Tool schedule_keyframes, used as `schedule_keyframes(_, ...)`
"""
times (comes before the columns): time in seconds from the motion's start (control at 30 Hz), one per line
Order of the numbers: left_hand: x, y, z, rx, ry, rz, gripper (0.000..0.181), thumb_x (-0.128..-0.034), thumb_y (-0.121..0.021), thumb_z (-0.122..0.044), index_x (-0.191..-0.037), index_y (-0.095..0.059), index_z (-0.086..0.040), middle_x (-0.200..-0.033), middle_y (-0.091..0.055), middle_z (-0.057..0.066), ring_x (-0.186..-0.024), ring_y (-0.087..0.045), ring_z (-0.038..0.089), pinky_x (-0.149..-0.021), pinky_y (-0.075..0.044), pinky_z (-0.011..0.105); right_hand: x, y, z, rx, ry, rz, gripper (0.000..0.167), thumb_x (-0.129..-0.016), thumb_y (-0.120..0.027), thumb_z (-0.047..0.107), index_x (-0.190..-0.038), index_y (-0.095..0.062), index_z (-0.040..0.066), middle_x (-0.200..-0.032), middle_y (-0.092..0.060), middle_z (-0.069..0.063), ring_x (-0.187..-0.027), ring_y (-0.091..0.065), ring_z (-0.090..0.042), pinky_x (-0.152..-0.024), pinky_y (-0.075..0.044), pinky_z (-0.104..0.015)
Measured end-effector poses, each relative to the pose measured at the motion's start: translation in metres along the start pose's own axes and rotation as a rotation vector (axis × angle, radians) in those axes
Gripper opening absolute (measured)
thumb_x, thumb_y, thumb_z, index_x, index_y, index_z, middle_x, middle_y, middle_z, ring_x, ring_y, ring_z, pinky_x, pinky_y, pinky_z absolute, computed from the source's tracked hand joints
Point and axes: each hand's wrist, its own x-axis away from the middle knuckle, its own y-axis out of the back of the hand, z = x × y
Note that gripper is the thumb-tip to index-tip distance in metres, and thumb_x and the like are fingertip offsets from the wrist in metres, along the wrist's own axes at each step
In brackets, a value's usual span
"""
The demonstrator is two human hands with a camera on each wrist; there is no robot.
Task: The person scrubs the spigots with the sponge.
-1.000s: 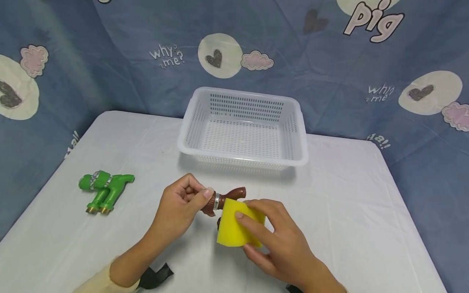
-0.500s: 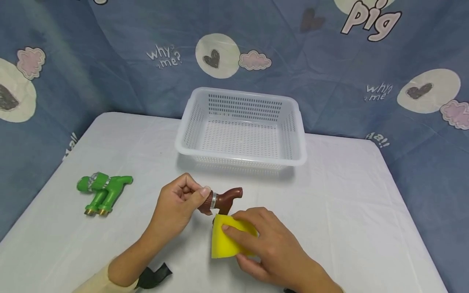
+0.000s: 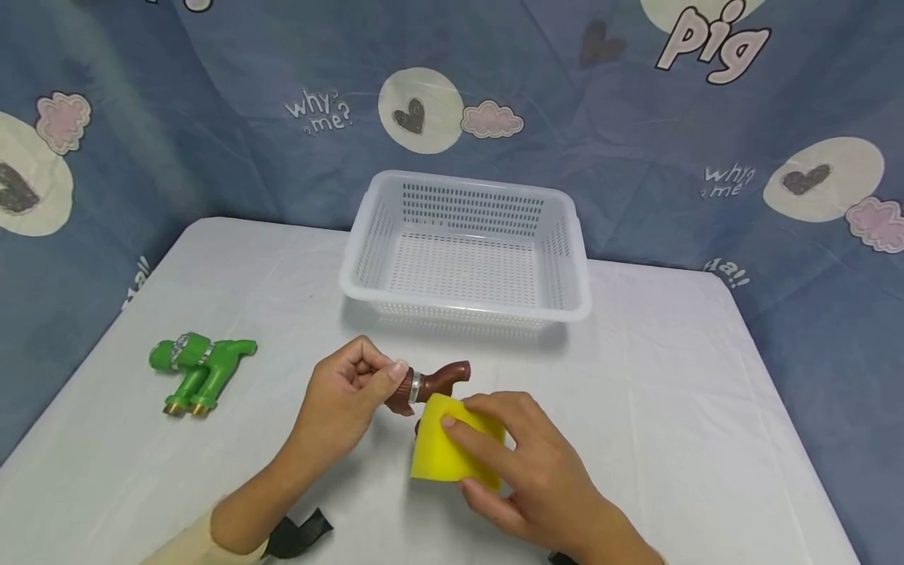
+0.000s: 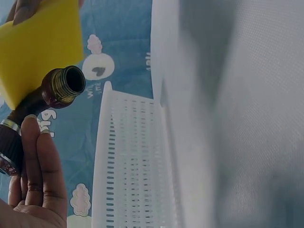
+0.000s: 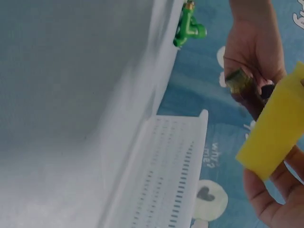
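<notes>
By its ribbed knob, my left hand (image 3: 346, 396) pinches a brown tap (image 3: 446, 379) above the white table. A silver band circles the tap below the knob. My right hand (image 3: 540, 471) holds a yellow sponge (image 3: 452, 447) against the tap's body, hiding part of it. In the left wrist view, the tap's threaded open end (image 4: 66, 85) sticks out beside the sponge (image 4: 42, 47). The right wrist view has the sponge (image 5: 275, 126) between thumb and fingers, with the tap partly behind it.
A white perforated plastic basket (image 3: 466, 302) stands behind the hands. Green tap pieces (image 3: 212, 373) with brass-coloured ends lie on the left of the white table (image 3: 671, 408). Blue printed cloth (image 3: 565, 212) hangs around the back and sides.
The sponge in my right hand went down along the tap toward me, then partway back up. My left hand keeps the tap nearly still.
</notes>
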Motion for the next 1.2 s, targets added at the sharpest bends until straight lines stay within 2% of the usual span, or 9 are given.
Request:
schedule_keyframes(0.3, 0.0, -0.001, 0.001, 0.04, -0.01, 0.0, 0.017, -0.1017, -0.069, -0.007, -0.098, -0.057, 0.004, -0.089, -0.074, 0.016, -0.069, -0.075, 0.03, -0.074, -0.064, 0.038, 0.006, -0.005, 0.001, -0.057, -0.004, 0.102, 0.037, -0.101, -0.057, 0.027, -0.131, -0.07, 0.01, -0.127, -0.063, -0.013, -0.108, -0.061, -0.025, -0.094, -0.054, -0.035)
schedule_keyframes(0.4, 0.0, -0.002, 0.002, 0.055, -0.009, 0.011, 0.017, -0.0993, -0.072, -0.005, -0.101, -0.057, 0.004, -0.095, -0.074, 0.016, -0.076, -0.076, 0.029, -0.076, -0.065, 0.038, 0.002, 0.001, 0.002, -0.038, 0.009, 0.041, 0.037, -0.101, -0.056, 0.028, -0.128, -0.071, 0.007, -0.125, -0.063, -0.016, -0.106, -0.06, -0.029, -0.093, -0.054, -0.037)
schedule_keyframes(0.5, 0.001, -0.003, 0.004, -0.015, -0.024, 0.024, 0.02, -0.0944, -0.079, -0.007, -0.104, -0.062, -0.002, -0.098, -0.075, 0.01, -0.08, -0.074, 0.025, -0.075, -0.064, 0.032, -0.002, 0.01, 0.002, 0.03, 0.015, -0.06, 0.037, -0.102, -0.056, 0.028, -0.125, -0.072, 0.005, -0.122, -0.063, -0.021, -0.105, -0.058, -0.035, -0.092, -0.051, -0.041)
schedule_keyframes(0.6, 0.004, -0.005, 0.006, -0.131, -0.089, 0.044, 0.026, -0.088, -0.086, -0.01, -0.105, -0.067, -0.011, -0.098, -0.075, -0.001, -0.081, -0.072, 0.021, -0.073, -0.062, 0.029, -0.005, 0.015, 0.0, 0.113, 0.012, -0.14, 0.035, -0.101, -0.057, 0.028, -0.121, -0.072, 0.004, -0.12, -0.062, -0.024, -0.104, -0.054, -0.039, -0.092, -0.047, -0.043)
schedule_keyframes(0.7, 0.006, -0.008, 0.008, -0.227, -0.2, 0.064, 0.031, -0.0835, -0.091, -0.014, -0.106, -0.069, -0.016, -0.099, -0.075, -0.009, -0.082, -0.072, 0.016, -0.075, -0.061, 0.029, -0.006, 0.016, -0.002, 0.163, 0.022, -0.179, 0.033, -0.098, -0.057, 0.024, -0.119, -0.073, 0.004, -0.117, -0.061, -0.026, -0.103, -0.053, -0.041, -0.09, -0.045, -0.045)
schedule_keyframes(0.8, 0.008, -0.01, 0.008, -0.285, -0.324, 0.087, 0.035, -0.081, -0.093, -0.014, -0.107, -0.07, -0.018, -0.101, -0.075, -0.01, -0.083, -0.071, 0.012, -0.077, -0.062, 0.029, -0.005, 0.014, -0.002, 0.178, -0.008, -0.14, 0.033, -0.099, -0.055, 0.022, -0.121, -0.073, 0.006, -0.12, -0.06, -0.027, -0.105, -0.054, -0.042, -0.091, -0.044, -0.049)
schedule_keyframes(0.93, 0.008, -0.011, 0.008, -0.316, -0.44, 0.123, 0.039, -0.0786, -0.094, -0.011, -0.11, -0.07, -0.017, -0.104, -0.076, -0.007, -0.084, -0.07, 0.011, -0.082, -0.062, 0.03, 0.001, 0.011, -0.002, 0.171, -0.084, -0.014, 0.035, -0.104, -0.052, 0.028, -0.127, -0.072, 0.012, -0.131, -0.059, -0.025, -0.113, -0.055, -0.043, -0.094, -0.044, -0.054)
schedule_keyframes(1.1, 0.008, -0.011, 0.008, -0.326, -0.448, 0.137, 0.038, -0.0806, -0.093, -0.014, -0.11, -0.069, -0.018, -0.104, -0.075, -0.008, -0.085, -0.069, 0.01, -0.081, -0.062, 0.031, 0.005, 0.012, -0.004, 0.17, -0.138, 0.076, 0.034, -0.105, -0.053, 0.03, -0.131, -0.071, 0.016, -0.138, -0.058, -0.022, -0.116, -0.055, -0.042, -0.094, -0.047, -0.056)
schedule_keyframes(1.2, 0.007, -0.01, 0.008, -0.345, -0.435, 0.12, 0.036, -0.0818, -0.093, -0.017, -0.109, -0.07, -0.02, -0.103, -0.074, -0.011, -0.085, -0.069, 0.009, -0.079, -0.062, 0.031, 0.007, 0.015, -0.006, 0.189, -0.161, 0.109, 0.036, -0.095, -0.064, 0.02, -0.131, -0.071, 0.018, -0.137, -0.059, -0.02, -0.115, -0.056, -0.041, -0.09, -0.048, -0.057)
